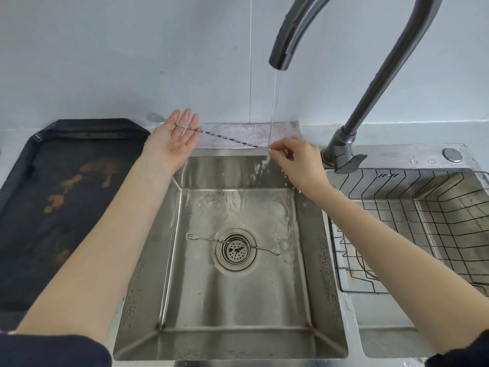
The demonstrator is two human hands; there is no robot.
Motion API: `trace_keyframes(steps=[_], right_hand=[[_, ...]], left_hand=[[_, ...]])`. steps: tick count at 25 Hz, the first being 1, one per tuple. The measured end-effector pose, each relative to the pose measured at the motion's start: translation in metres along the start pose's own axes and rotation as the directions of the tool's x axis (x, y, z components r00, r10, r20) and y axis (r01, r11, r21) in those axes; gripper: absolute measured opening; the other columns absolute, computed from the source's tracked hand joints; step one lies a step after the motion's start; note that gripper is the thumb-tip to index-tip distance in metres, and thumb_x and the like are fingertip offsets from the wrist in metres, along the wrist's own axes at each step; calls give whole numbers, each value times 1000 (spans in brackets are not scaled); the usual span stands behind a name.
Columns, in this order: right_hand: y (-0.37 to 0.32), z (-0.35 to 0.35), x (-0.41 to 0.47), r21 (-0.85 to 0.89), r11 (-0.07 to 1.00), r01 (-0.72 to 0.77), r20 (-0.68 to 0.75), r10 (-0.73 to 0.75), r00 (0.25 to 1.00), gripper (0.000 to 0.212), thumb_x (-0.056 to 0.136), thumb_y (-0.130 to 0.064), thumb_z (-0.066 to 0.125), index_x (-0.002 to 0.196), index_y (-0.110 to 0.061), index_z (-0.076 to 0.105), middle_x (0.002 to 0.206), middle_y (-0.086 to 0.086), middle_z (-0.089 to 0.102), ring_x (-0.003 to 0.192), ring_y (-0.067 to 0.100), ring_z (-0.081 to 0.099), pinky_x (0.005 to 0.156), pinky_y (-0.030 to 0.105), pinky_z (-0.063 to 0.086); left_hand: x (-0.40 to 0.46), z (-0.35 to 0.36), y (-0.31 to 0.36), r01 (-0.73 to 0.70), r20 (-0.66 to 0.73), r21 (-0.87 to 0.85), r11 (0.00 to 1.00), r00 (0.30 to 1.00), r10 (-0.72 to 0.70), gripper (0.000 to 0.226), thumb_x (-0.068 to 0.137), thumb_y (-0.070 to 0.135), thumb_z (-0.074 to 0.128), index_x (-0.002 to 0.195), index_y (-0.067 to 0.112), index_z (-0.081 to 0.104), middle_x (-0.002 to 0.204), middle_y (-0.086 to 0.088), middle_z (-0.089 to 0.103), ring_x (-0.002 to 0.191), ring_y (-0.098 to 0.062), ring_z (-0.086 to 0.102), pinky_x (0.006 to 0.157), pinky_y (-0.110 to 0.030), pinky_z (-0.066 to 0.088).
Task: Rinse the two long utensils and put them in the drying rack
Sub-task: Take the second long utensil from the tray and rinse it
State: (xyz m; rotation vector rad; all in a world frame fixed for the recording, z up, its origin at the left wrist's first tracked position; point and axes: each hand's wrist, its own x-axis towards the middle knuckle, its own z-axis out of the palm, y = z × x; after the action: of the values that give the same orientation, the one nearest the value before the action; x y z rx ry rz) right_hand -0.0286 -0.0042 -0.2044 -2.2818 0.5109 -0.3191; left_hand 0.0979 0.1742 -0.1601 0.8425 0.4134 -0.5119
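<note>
Nearest me, dark sleeves frame the sink, where one twisted utensil lies across the drain. My right hand pinches the other utensil under the faucet stream; my left hand lies flat beneath its far end. The drying rack beside holds nothing I can make out. No readable writing.

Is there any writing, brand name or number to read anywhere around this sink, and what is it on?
No readable text anywhere in this view.
Faucet: no brand mark shows.
Sink: bare steel, no stamp visible.
Drying rack: a few small dark marks near its back rim, too small and blurred to read as letters.
Dark tray: only rusty stains, no lettering.
</note>
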Motion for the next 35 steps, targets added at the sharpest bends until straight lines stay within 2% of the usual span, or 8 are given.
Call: trace_keyframes(steps=[3, 6, 11, 16, 22, 25, 29, 35], right_hand=[[18, 9, -10, -61, 998, -23, 79, 28, 996, 16, 88, -17, 60, 99, -11, 70, 90, -2, 53, 71, 8, 50, 60, 1, 36], [41, 29, -29, -154, 985, -82, 207, 113, 972, 18, 88, -16, 58, 101, -13, 70, 95, 6, 60, 81, 17, 58, 73, 18, 42], [70, 60, -61, -204, 955, -213, 350, 274, 896, 19, 87, -14, 57, 100, -15, 71, 108, 9, 65, 100, 26, 61, 91, 40, 50], [94, 88, -88, -255, 931, -260, 460, 354, 815, 28, 88, 2, 48, 103, -7, 69, 108, 16, 63, 102, 28, 59, 82, 20, 39], [117, 110, -110, -314, 883, -349, 479, 465, 744, 34, 88, 5, 41, 101, -6, 69, 113, 17, 63, 106, 31, 60, 92, 28, 45], [124, 115, -115, -325, 877, -355, 483, 476, 735, 36, 86, 8, 40, 100, -5, 70, 114, 17, 64, 107, 31, 60, 96, 32, 47], [127, 116, -122, -343, 868, -359, 484, 490, 725, 38, 83, 10, 40, 102, -6, 69, 112, 15, 66, 108, 30, 60, 94, 33, 48], [121, 114, -122, -382, 860, -339, 487, 499, 716, 37, 85, 4, 41, 106, -13, 66, 118, 8, 65, 111, 28, 58, 89, 33, 49]], left_hand=[[5, -27, -21, 74, -103, -23, 997, 992, -76, 21, 100, 10, 35, 91, 7, 54, 129, -2, 57, 127, -20, 51, 109, -35, 37], [14, -66, -48, 165, -184, -74, 983, 967, -176, 27, 100, 9, 32, 121, 4, 49, 122, -4, 61, 128, -20, 50, 106, -36, 38], [10, -121, -89, 295, -351, -54, 954, 889, -294, 20, 96, 12, 46, 78, 8, 53, 82, -1, 58, 82, -12, 58, 99, -29, 44], [9, -172, -125, 442, -494, 20, 897, 784, -376, 21, 94, 16, 50, 73, 16, 53, 80, 2, 54, 70, -9, 51, 65, -25, 45], [0, -206, -151, 538, -550, -76, 840, 680, -485, 25, 96, 9, 42, 73, 4, 48, 82, -7, 53, 71, -17, 53, 92, -30, 46], [-3, -217, -159, 562, -559, -94, 822, 653, -511, 23, 96, 5, 36, 81, -1, 51, 86, -10, 53, 89, -21, 58, 101, -32, 39], [-5, -217, -161, 547, -562, -83, 833, 665, -492, 39, 96, 4, 36, 134, -1, 42, 84, -10, 54, 122, -21, 53, 99, -34, 39], [-5, -211, -154, 611, -580, -47, 790, 628, -519, 34, 96, 7, 31, 124, 1, 49, 133, -10, 54, 133, -23, 45, 97, -37, 40]])
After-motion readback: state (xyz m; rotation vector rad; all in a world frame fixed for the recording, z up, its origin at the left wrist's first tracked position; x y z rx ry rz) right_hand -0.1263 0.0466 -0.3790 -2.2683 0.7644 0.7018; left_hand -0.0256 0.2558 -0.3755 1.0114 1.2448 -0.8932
